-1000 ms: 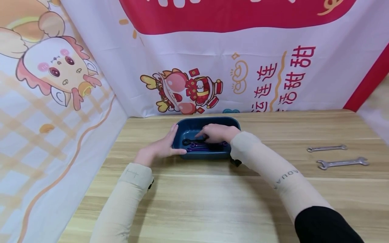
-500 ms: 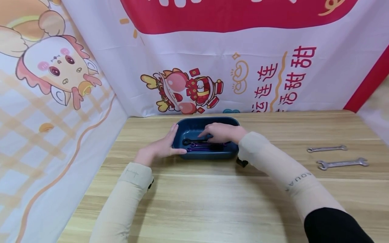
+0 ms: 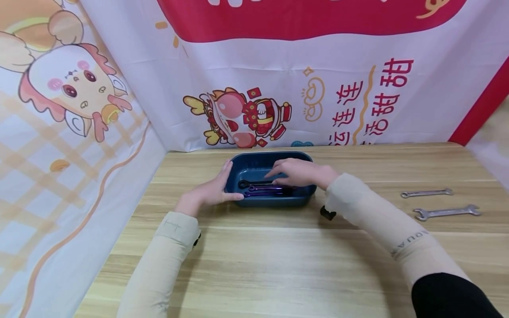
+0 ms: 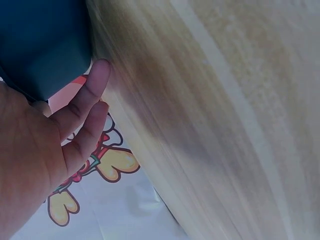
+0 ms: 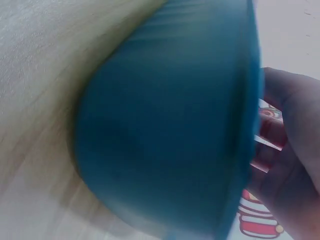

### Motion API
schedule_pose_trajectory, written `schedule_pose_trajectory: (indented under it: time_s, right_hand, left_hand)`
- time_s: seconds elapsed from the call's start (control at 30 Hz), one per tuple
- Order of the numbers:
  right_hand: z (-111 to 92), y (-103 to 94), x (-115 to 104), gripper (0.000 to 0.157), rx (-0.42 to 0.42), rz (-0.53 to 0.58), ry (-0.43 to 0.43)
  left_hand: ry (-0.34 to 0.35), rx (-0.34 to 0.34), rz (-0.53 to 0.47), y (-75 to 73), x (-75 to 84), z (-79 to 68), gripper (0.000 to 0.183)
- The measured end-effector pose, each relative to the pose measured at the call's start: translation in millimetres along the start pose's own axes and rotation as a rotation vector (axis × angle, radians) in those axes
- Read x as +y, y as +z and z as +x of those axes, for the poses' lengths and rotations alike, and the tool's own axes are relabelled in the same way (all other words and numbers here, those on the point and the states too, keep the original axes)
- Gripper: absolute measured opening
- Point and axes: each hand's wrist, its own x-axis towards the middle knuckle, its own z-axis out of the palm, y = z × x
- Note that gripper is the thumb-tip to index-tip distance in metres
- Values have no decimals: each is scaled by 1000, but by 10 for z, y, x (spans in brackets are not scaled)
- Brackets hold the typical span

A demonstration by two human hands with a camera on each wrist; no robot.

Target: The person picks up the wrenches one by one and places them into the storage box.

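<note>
A dark blue plastic bin (image 3: 274, 202) stands near the back of the wooden table. In it lie a black wrench (image 3: 254, 183) and purple wrenches (image 3: 262, 193), side by side, their right ends partly covered by the right hand. My left hand (image 3: 210, 190) spreads against the bin's left end, fingers along the side and thumb at the front rim; the left wrist view has its fingers extended by the bin's corner. Over the bin's right half is my right hand (image 3: 296, 172), fingers loosely bent above the wrenches. The bin wall hides its fingertips in the right wrist view.
Two silver wrenches lie on the table at the right, a smaller combination wrench (image 3: 427, 193) behind a larger open-end wrench (image 3: 447, 213). A printed cloth (image 3: 246, 57) hangs along the table's back edge, and another (image 3: 79, 185) along the left side.
My right hand has drawn back to the right inside the bin, and its fingers have loosened, showing more of the wrenches. The left hand stays at the bin's left end.
</note>
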Motion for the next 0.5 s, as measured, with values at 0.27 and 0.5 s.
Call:
schedule_pose_trajectory:
  time_s: [0.27,0.5]
  right_hand:
    - [-150,-99,22,34,47,2,-22]
    - [-282,-139,17,34,77,45,-3]
  left_hand:
    - [7,6,8,-9,-12,12,118]
    - [6,1,1,-3,-5,8,118]
